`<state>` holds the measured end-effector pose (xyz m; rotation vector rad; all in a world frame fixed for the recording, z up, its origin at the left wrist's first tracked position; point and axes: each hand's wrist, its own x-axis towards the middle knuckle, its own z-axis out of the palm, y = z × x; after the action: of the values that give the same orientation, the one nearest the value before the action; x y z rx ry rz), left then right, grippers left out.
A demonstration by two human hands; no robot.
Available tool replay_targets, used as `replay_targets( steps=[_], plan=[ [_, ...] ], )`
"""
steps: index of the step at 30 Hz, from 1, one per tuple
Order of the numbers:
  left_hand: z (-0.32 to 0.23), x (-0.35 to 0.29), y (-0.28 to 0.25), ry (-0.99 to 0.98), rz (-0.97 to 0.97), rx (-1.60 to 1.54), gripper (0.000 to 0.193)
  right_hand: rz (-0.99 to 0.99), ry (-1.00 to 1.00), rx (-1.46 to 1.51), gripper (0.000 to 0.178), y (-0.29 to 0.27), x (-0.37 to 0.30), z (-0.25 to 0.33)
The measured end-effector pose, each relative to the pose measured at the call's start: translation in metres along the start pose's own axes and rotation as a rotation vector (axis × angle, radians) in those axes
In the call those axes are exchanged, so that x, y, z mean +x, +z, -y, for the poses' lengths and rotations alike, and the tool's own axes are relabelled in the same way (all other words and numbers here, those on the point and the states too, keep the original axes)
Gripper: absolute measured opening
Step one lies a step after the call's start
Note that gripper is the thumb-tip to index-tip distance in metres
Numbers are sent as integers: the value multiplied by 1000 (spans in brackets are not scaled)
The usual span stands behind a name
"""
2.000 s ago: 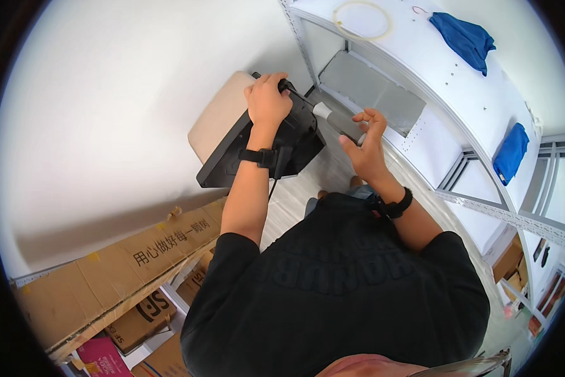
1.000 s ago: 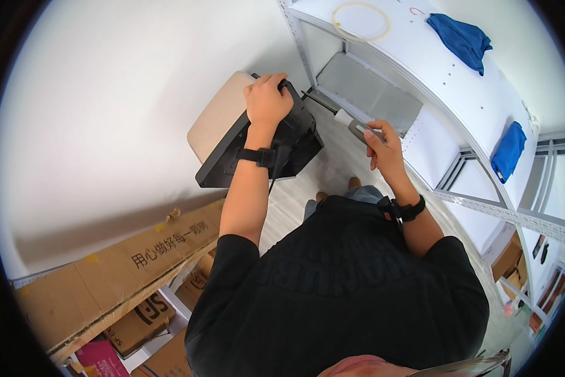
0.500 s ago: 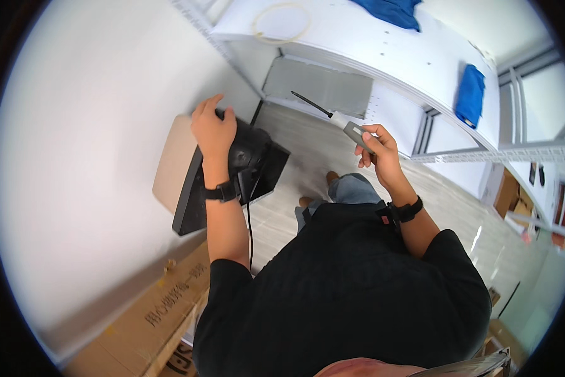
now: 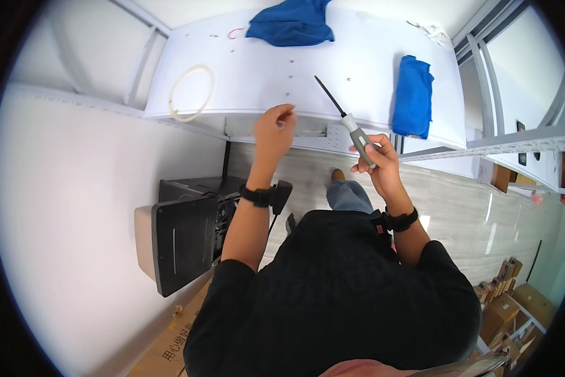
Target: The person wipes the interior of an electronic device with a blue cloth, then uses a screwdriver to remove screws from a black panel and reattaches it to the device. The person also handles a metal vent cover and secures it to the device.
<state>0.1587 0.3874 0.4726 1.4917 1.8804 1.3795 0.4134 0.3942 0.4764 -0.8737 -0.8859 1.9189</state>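
In my right hand (image 4: 381,164) is a screwdriver (image 4: 360,139) with a grey and white handle, its dark shaft pointing up and left over the white shelf (image 4: 333,56). My left hand (image 4: 274,131) is raised near the shelf's front edge, its fingers curled together. Whatever they hold, if anything, is too small to make out. Below and left of that hand stands a black boxy device (image 4: 188,242) with a flat panel, inner parts showing at its right side. A tan block or carton (image 4: 144,242) is behind the panel.
On the shelf lie a pale ring (image 4: 177,94), a blue cloth (image 4: 292,24) and a folded blue cloth (image 4: 413,97). A long cardboard box (image 4: 169,342) is at lower left. Several cartons (image 4: 501,314) stand at lower right. A white wall (image 4: 75,207) borders the left side.
My left hand has left the black device and moved right, to the shelf's front edge, its fingers now curled. The view has turned toward the shelf. My right hand keeps the screwdriver.
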Motion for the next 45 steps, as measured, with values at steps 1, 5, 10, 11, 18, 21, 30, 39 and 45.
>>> replay_targets(
  steps=[1, 5, 10, 11, 18, 21, 30, 39, 45],
  plan=[
    [-3, 13, 25, 12, 37, -19, 23, 8, -19, 7, 16, -10, 6, 8],
    [-13, 51, 107, 9, 118, 69, 27, -18, 10, -97, 16, -64, 27, 21],
    [-8, 77, 160, 24, 86, 283, 21, -62, 11, -75, 23, -86, 42, 38],
    [-7, 78, 164, 28, 62, 333, 18, -62, 14, -73, 23, -90, 44, 39],
    [-4, 85, 155, -111, 61, 184, 9, -56, 52, -87, 23, -90, 56, 52],
    [-10, 79, 125, -492, 44, -356, 15, 9, 67, -141, 21, -82, 65, 59],
    [1, 31, 35, -796, -278, -1032, 18, 262, 233, -219, 20, -38, 91, 50],
    [24, -29, -15, -754, -446, -1121, 13, 425, 333, -342, 20, 8, 90, 24],
    [40, -79, -55, -785, -521, -1080, 13, 529, 271, -555, 22, 46, 71, -1]
  ],
)
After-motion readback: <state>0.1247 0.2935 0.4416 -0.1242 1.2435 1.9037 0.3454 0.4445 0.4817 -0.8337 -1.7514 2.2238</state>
